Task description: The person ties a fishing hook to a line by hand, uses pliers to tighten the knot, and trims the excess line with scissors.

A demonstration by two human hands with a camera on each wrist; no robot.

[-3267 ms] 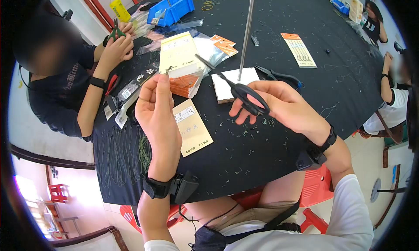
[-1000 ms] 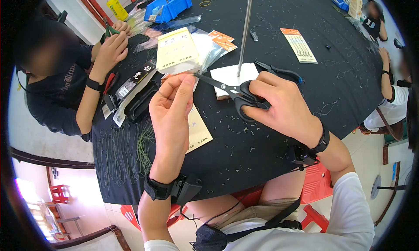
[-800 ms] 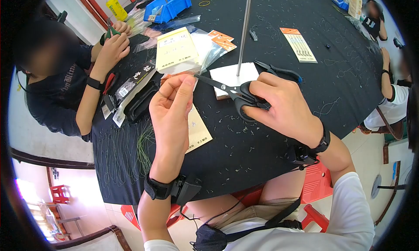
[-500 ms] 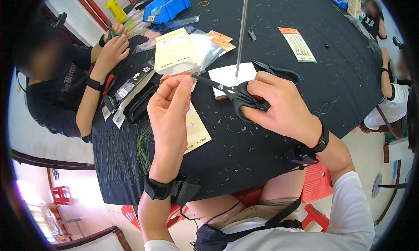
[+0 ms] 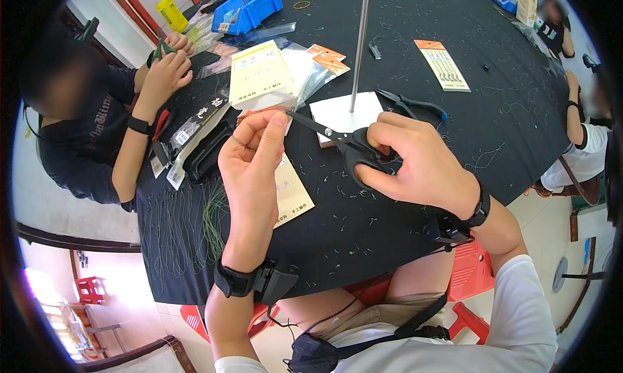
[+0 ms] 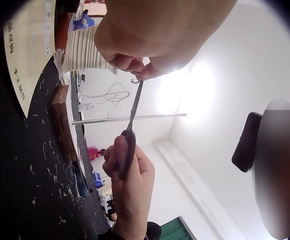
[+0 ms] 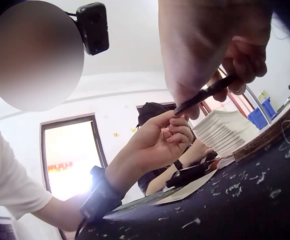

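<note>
The right hand [image 5: 422,162] grips a pair of black scissors [image 5: 328,133], its fingers at the handles, while the left hand [image 5: 253,162] pinches a tiny hook [image 6: 135,81] between thumb and fingertip, right by the scissor tip; whether they touch I can't tell. Just beyond this grip, a thick stack of pale yellow cards [image 5: 261,77] sits on the surface [image 5: 363,243], and another yellow card [image 5: 295,191] lies flat, partly behind the left wrist. A metal rod [image 5: 359,55] rises at a white-topped block [image 5: 341,116], with open pliers [image 5: 412,105] just beside it. Farther back are an orange-topped card of hooks [image 5: 443,66] and a blue bin [image 5: 246,11]. The black cloth is littered with pale clippings, and fine green line [image 5: 211,220] trails across it at the near left. Across the room's left side, a person in a dark shirt [image 5: 87,136] holds green-handled snips [image 5: 163,47] near a yellow bottle [image 5: 171,12]; two more people are at the far right. A red stool [image 5: 89,290] stands on the pale floor, and daylight glares through a tall dark-framed opening [image 7: 72,155].
</note>
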